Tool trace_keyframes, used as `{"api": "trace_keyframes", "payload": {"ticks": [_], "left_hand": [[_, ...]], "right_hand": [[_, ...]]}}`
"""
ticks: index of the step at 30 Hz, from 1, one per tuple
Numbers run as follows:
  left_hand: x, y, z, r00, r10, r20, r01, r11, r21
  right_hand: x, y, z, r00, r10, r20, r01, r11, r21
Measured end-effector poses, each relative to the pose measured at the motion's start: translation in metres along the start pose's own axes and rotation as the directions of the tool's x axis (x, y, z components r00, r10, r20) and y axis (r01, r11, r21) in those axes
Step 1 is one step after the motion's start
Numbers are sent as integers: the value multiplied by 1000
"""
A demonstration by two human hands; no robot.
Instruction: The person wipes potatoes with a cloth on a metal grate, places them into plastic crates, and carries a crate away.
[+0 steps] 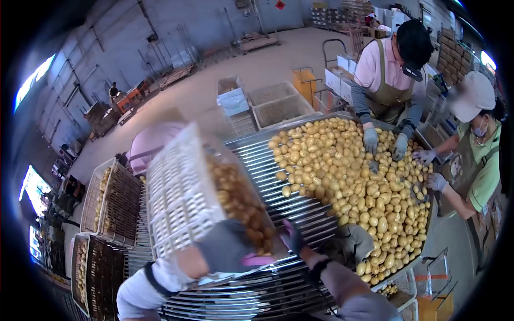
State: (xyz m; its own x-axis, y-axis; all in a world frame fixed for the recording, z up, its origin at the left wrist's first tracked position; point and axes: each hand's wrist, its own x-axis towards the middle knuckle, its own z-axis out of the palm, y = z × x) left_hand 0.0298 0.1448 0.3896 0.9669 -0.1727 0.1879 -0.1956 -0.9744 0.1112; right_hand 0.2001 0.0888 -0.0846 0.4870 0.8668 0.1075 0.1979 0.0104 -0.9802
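A white plastic crate [182,187] of potatoes [238,200] is tipped on its side over a slatted metal table [262,163], its open side toward the potato pile. My left hand [227,247], in a grey and pink glove, is closed on the crate's near lower edge. At the crate's near right corner, my right hand [292,238], in a dark and purple glove, has its fingers bent at the rim; its grip is partly blurred. A person in pink [155,142] stands behind the crate, mostly hidden by it. A large heap of yellow potatoes [348,176] covers the table's right part.
Two co-workers' gloved hands [370,140] [436,182] are among the potatoes at the far right. Filled crates [120,206] stand along the left edge. Beyond the table are large tubs [278,109] and an orange cart [304,85]. Below the near right corner sits another crate [404,286].
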Motion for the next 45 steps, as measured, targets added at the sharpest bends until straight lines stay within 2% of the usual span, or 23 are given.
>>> {"api": "trace_keyframes", "payload": {"ticks": [2,4,5,8,11,15,17,20,23,25,28,29,30,32,33,34,36,37,38,40,41,42,45], "left_hand": [[16,-1,15,971,-21,239,17,1000,21],[28,-3,26,731,-191,655,253,967,0],[14,-11,19,937,-59,344,121,979,-163],[-25,0,-22,976,-138,169,137,990,16],[-97,8,-49,892,-437,115,449,884,-128],[-248,19,-23,738,-649,-182,584,751,-309],[-316,28,25,320,-868,-380,553,497,-668],[-367,35,89,186,-937,-294,378,345,-859],[-402,42,145,39,-995,-94,67,97,-993],[-417,45,184,24,-1000,-6,-51,5,-999],[-429,39,234,16,-1000,11,-85,-13,-996],[-431,34,246,10,-1000,-15,-65,14,-998],[-436,27,263,4,-998,-64,-16,64,-998],[-487,-12,336,51,-944,-327,335,324,-885],[-394,24,225,71,-994,-79,-104,71,-992],[-358,34,201,-97,-969,-227,230,200,-952],[-369,21,220,-235,-943,-236,90,221,-971],[-353,17,218,-322,-892,-318,-6,338,-941],[-357,22,215,-338,-883,-326,8,343,-939],[-365,38,208,-193,-953,-232,179,199,-964],[-329,46,193,-265,-894,-362,226,307,-924],[-382,36,220,22,-934,-357,210,354,-911],[-293,65,153,-80,-920,-385,443,313,-840]], "right_hand": [[-42,-19,-28,1000,-14,-16,12,990,-142],[-75,9,-59,990,-140,-15,136,980,-146],[-94,9,-70,993,-118,-27,113,984,-137],[-130,-8,-91,977,162,-138,-131,968,212],[-117,-29,-102,983,-150,-103,118,956,-270],[-122,-40,-87,952,270,-144,-250,958,143],[-114,-32,-76,927,89,-363,-209,929,-305],[-110,-83,-54,867,-84,-491,-222,818,-531],[-112,-183,-24,764,-586,-270,71,491,-868],[-106,-167,-5,978,-173,-112,136,950,-282],[-92,-269,-2,960,-204,194,195,979,65],[-79,-295,-11,934,89,346,-188,946,263],[-66,-306,-15,933,81,351,-182,947,263],[-42,-321,-17,850,-464,249,417,882,221],[-30,-326,-20,687,-696,207,674,718,177],[-12,-321,-22,683,-702,200,677,712,187],[26,-301,-17,374,-804,462,794,535,290],[15,-303,-18,586,-682,437,620,725,299],[9,-300,-19,577,-688,440,615,720,320],[13,-297,-21,547,-770,330,772,616,158],[15,-300,-19,538,-794,284,763,602,236],[18,-290,-19,577,-762,293,718,645,262],[33,-297,-36,557,-780,284,703,625,338]]}}
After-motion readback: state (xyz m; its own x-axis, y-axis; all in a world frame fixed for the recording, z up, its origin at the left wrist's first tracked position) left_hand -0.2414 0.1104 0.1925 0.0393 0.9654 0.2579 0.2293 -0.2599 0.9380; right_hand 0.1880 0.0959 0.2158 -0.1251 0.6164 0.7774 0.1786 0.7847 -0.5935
